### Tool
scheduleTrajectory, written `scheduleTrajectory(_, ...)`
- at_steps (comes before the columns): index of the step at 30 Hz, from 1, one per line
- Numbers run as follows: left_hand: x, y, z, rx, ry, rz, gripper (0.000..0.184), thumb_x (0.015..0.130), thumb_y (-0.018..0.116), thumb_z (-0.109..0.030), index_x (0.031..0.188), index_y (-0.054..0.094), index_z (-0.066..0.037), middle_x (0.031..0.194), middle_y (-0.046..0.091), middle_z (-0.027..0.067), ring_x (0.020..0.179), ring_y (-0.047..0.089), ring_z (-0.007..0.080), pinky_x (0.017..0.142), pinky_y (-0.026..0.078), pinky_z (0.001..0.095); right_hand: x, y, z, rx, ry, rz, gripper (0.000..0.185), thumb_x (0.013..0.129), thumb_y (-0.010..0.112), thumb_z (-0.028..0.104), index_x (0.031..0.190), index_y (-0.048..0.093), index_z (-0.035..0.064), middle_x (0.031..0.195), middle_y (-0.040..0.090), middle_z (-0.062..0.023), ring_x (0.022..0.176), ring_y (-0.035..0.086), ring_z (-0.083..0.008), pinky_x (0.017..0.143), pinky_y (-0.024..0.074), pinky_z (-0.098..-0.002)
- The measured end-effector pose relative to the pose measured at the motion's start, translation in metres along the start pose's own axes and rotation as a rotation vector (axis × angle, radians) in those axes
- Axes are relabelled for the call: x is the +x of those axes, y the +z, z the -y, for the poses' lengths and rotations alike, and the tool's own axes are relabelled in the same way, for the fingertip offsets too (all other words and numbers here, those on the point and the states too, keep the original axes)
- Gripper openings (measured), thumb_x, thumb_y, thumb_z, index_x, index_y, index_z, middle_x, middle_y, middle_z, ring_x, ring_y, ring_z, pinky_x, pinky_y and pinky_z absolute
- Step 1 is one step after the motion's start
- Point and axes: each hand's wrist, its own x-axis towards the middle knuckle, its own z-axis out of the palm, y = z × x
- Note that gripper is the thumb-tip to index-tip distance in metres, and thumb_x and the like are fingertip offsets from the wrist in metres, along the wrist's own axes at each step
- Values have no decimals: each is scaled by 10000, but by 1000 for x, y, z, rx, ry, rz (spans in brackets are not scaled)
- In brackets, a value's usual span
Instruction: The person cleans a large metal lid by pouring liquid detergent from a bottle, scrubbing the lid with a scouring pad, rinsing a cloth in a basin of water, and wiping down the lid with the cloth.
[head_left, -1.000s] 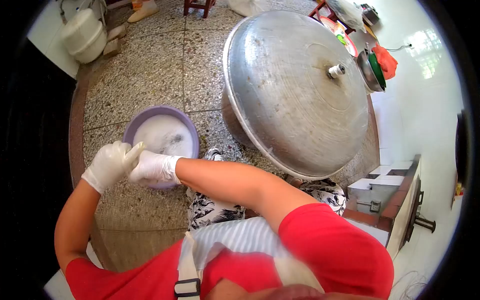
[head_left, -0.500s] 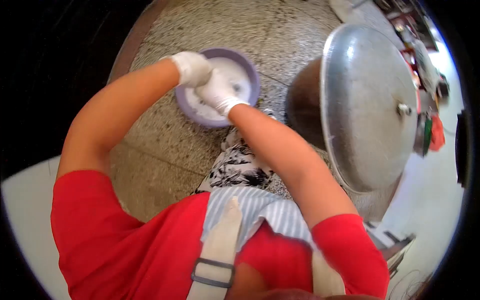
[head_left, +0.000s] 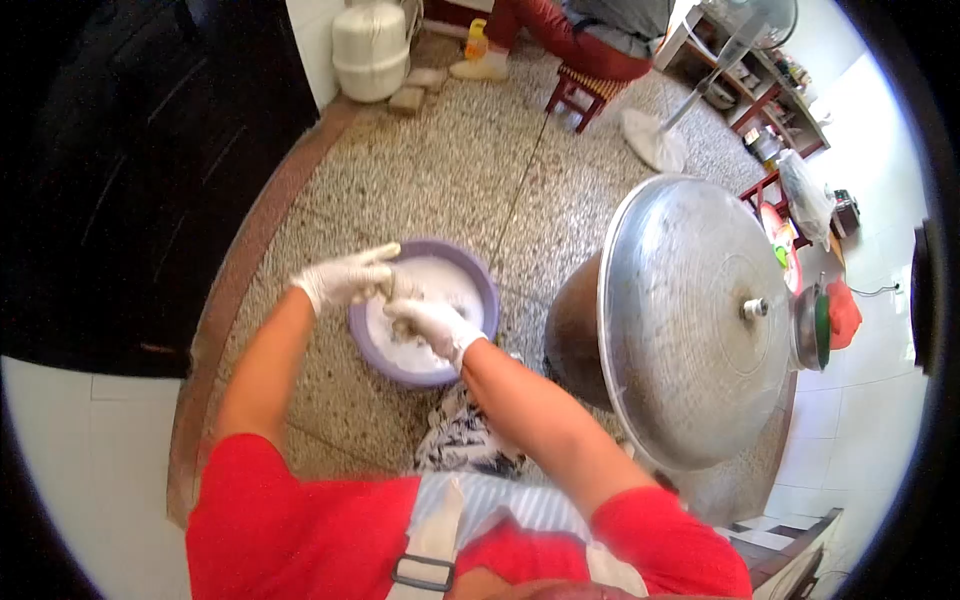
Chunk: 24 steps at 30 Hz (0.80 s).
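A purple basin (head_left: 490, 310) on the floor holds white, foamy liquid (head_left: 440, 280). My left hand (head_left: 345, 278), in a white glove, is at the basin's left rim with its fingers stretched apart. Over the liquid, my right hand (head_left: 435, 325), also gloved in white, has its fingers curled towards the left one. Greyish patches show around the fingertips of both hands; whether these are soiled glove or some small thing is too blurred to tell.
A large pot with a domed metal lid (head_left: 690, 320) stands right of the basin. Farther off, a person sits on a low stool (head_left: 590, 92), near a standing fan (head_left: 655, 140). A white tank (head_left: 370, 50) is at the back left, by a dark doorway (head_left: 150, 200).
My hands, earlier pressed together over the basin, are now slightly apart, with the left fingers spread. The view has tilted up, showing more of the room and the seated person.
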Motion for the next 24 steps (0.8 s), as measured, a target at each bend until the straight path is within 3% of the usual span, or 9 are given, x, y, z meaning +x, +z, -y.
scheduleTrajectory(1, -2, 13, 4, -229, 117, 18, 1007, 803, 738, -252, 1545, 78, -82, 1332, 526, 184, 1172, 546, 230, 936, 501, 371, 9, -4, -12, 96, -3, 82, 241, 868, 657, 222, 1026, 619, 44, 788, 636, -26, 765, 621, -135, 682, 507, -286)
scheduleTrajectory(3, 20, 12, 20, -482, 284, 181, 1069, 747, 781, -246, 1549, 86, -112, 1457, 388, 199, 1359, 379, 310, 1095, 363, 464, 5, -2, -10, 369, 55, 183, 257, 855, 654, 213, 1043, 613, 42, 814, 624, -44, 740, 606, -157, 656, 519, -330)
scheduleTrajectory(5, 28, 34, 7, -742, 421, 406, 1101, 705, 784, -160, 1551, 80, -135, 1544, 229, 201, 1388, 326, 335, 1103, 358, 481, -6, 2, -3, 584, 19, 381, 275, 884, 626, 228, 1084, 607, 40, 995, 660, -99, 850, 648, -232, 741, 542, -358)
scheduleTrajectory(6, 23, 53, -10, -778, 505, 405, 955, 755, 715, -98, 1535, 165, -103, 1471, 370, 233, 1278, 486, 332, 1021, 459, 459, -9, 2, 0, 606, -5, 382, 273, 886, 624, 214, 1093, 596, 39, 1006, 660, -105, 846, 646, -219, 732, 538, -338)
scheduleTrajectory(9, 36, 31, -9, -575, 449, 471, 735, 816, 623, -52, 1482, 311, -58, 1292, 568, 229, 1079, 644, 297, 862, 565, 380, -16, 0, 8, 588, -16, 323, 253, 873, 624, 179, 1081, 573, 45, 945, 647, -98, 761, 623, -181, 650, 507, -294)
scheduleTrajectory(10, 17, 62, -27, -631, 401, 232, 471, 888, 584, -86, 1346, 503, -14, 938, 709, 129, 683, 678, 119, 605, 551, 216, -17, -1, 9, 553, -1, 268, 238, 858, 628, 158, 1061, 562, 53, 871, 636, -83, 681, 601, -156, 576, 480, -269)
scheduleTrajectory(14, 26, 64, -19, -284, 366, 47, 294, 924, 535, -105, 1180, 637, -4, 746, 638, 14, 624, 585, 75, 583, 483, 195, -13, 5, 6, 205, 84, 43, 243, 800, 643, 114, 1008, 520, 87, 677, 487, 2, 489, 428, -79, 394, 307, -245)
scheduleTrajectory(18, 33, 77, -18, -202, 338, -70, 278, 896, 565, -109, 1139, 664, -16, 758, 644, 15, 663, 572, 76, 634, 485, 225, -14, 12, 15, 78, 48, -13, 257, 797, 651, 127, 1013, 517, 96, 669, 478, -5, 484, 425, -75, 390, 304, -245)
scheduleTrajectory(24, 47, 96, -9, 53, 414, -495, 216, 916, 493, -100, 955, 697, -45, 730, 641, 29, 613, 571, 101, 605, 479, 283, 32, 3, -29, -530, -342, -301, 438, 842, 661, 163, 1232, 501, 42, 972, 644, -106, 815, 632, -200, 682, 515, -318)
